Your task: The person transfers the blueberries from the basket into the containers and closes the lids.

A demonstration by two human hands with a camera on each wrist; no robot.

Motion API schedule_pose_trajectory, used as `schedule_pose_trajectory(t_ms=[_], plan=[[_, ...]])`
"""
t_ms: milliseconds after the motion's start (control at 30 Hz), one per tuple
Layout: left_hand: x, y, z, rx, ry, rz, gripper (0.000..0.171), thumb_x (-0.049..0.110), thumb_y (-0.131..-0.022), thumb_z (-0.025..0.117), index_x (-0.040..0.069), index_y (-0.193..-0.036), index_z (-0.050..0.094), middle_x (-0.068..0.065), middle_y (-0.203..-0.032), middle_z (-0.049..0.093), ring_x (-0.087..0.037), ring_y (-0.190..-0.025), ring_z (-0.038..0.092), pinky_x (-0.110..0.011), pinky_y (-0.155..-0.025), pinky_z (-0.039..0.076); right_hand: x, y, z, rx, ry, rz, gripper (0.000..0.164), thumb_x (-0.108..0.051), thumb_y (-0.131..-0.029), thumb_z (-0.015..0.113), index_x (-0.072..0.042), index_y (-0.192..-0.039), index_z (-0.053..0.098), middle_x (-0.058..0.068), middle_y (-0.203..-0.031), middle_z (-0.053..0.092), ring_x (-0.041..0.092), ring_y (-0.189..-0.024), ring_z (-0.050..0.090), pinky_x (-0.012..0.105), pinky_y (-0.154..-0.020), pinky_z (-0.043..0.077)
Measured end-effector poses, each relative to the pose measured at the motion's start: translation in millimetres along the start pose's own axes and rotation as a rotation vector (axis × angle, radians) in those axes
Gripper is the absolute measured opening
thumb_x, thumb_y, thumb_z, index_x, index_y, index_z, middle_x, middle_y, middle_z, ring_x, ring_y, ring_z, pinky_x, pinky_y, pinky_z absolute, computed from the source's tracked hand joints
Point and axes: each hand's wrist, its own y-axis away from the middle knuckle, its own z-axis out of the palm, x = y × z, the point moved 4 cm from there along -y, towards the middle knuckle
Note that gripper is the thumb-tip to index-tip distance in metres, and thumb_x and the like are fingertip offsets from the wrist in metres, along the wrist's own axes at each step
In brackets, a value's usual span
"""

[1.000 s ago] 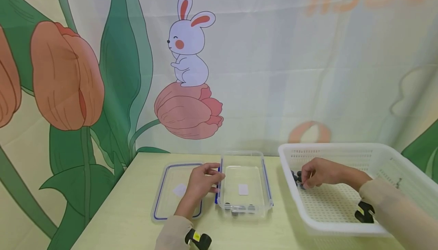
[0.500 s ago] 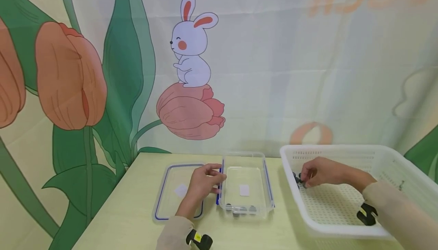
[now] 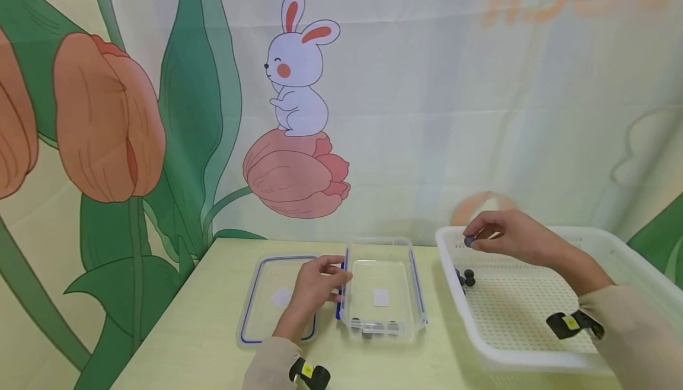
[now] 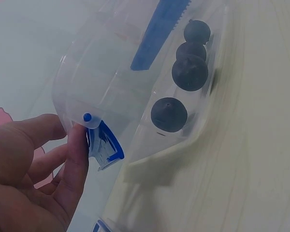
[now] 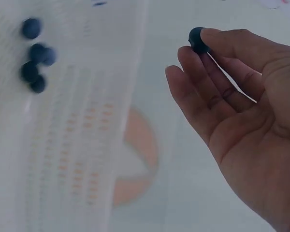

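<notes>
Between thumb and fingertips, my right hand (image 3: 514,237) pinches a blueberry (image 5: 198,40), raised over the white basket's back left part. Several more blueberries (image 3: 469,277) lie in that basket by its left wall. My left hand (image 3: 316,286) grips the left side wall of a clear plastic container (image 3: 380,277), thumb and fingers at the blue-edged latch (image 4: 104,142). Inside the container, several blueberries (image 4: 169,114) sit along its near end, as the left wrist view shows from close up.
A clear lid (image 3: 267,295) with a blue seal lies flat left of the container, partly under my left forearm. The perforated white basket (image 3: 472,342) stands on the right of the pale wooden table (image 3: 187,342). A printed curtain (image 3: 395,111) hangs behind.
My right hand has risen from the berries at the basket's left wall, lifting one blueberry. My left hand keeps its grip on the container, which has not moved.
</notes>
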Motion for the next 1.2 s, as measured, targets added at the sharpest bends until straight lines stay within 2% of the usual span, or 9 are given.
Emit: schedule_pose_trajectory(t_ms=[100, 300, 367, 567, 800, 1033, 1200], plan=[[-0.2, 0.0, -1.0, 0.001, 0.000, -0.006, 0.044, 0.011, -0.093, 0.082, 0.004, -0.135, 0.070, -0.011, -0.104, 0.067, -0.021, -0.085, 0.071, -0.031, -0.065, 0.065, -19.3, 0.0, -1.8, 0.055, -0.020, -0.035, 0.018, -0.004, -0.099, 0.075, -0.004, -0.117, 0.073, 0.001, -0.106, 0.074, 0.013, -0.092, 0.073, 0.027, -0.079, 0.060], [-1.2, -0.4, -1.3, -0.003, 0.003, -0.004, 0.044, 0.010, -0.093, 0.082, 0.003, -0.135, 0.070, -0.011, -0.102, 0.067, -0.021, -0.085, 0.070, -0.031, -0.066, 0.065, -53.7, 2.6, 6.7, 0.157, -0.061, -0.227, 0.025, 0.006, -0.094, 0.076, -0.005, -0.118, 0.075, 0.007, -0.113, 0.068, 0.013, -0.093, 0.071, 0.024, -0.080, 0.062], [-1.0, -0.3, -1.0, -0.004, 0.002, -0.003, 0.044, 0.011, -0.093, 0.082, 0.003, -0.135, 0.070, -0.010, -0.102, 0.067, -0.021, -0.084, 0.070, -0.031, -0.065, 0.065, -63.1, 3.9, 11.2, 0.187, -0.069, -0.256, 0.027, 0.006, -0.094, 0.076, -0.007, -0.117, 0.075, 0.007, -0.114, 0.067, 0.013, -0.093, 0.071, 0.024, -0.079, 0.062], [-1.0, -0.5, -0.7, -0.008, 0.000, 0.002, 0.045, 0.012, -0.093, 0.082, 0.004, -0.135, 0.070, -0.010, -0.103, 0.067, -0.020, -0.085, 0.070, -0.031, -0.065, 0.064, -82.8, 8.2, 24.6, 0.236, -0.107, -0.188, 0.022, -0.002, -0.098, 0.075, -0.012, -0.117, 0.076, 0.001, -0.114, 0.071, 0.013, -0.099, 0.072, 0.029, -0.081, 0.063], [-1.9, -1.1, -0.2, -0.005, -0.001, -0.002, 0.044, 0.011, -0.093, 0.082, 0.003, -0.135, 0.070, -0.010, -0.103, 0.067, -0.021, -0.085, 0.070, -0.031, -0.065, 0.064, -94.7, 6.7, 46.3, 0.207, -0.155, -0.125, 0.019, -0.010, -0.101, 0.074, -0.016, -0.118, 0.075, -0.003, -0.114, 0.073, 0.016, -0.102, 0.073, 0.032, -0.084, 0.063], [-2.1, -1.1, 1.4, 0.001, -0.006, -0.006, 0.044, 0.012, -0.094, 0.082, 0.004, -0.135, 0.070, -0.010, -0.104, 0.067, -0.020, -0.085, 0.071, -0.031, -0.065, 0.064, -96.4, 2.7, 67.3, 0.178, -0.233, -0.190, 0.020, -0.005, -0.098, 0.076, -0.014, -0.115, 0.076, -0.002, -0.110, 0.074, 0.017, -0.098, 0.073, 0.034, -0.087, 0.063], [-1.9, -1.5, 0.8, 0.001, -0.006, 0.000, 0.044, 0.012, -0.093, 0.083, 0.004, -0.135, 0.070, -0.010, -0.104, 0.067, -0.020, -0.085, 0.071, -0.031, -0.065, 0.064, -97.3, -2.3, 79.5, 0.167, -0.219, -0.220, 0.019, -0.005, -0.097, 0.078, -0.013, -0.114, 0.077, -0.004, -0.108, 0.074, 0.016, -0.095, 0.073, 0.034, -0.091, 0.062]])
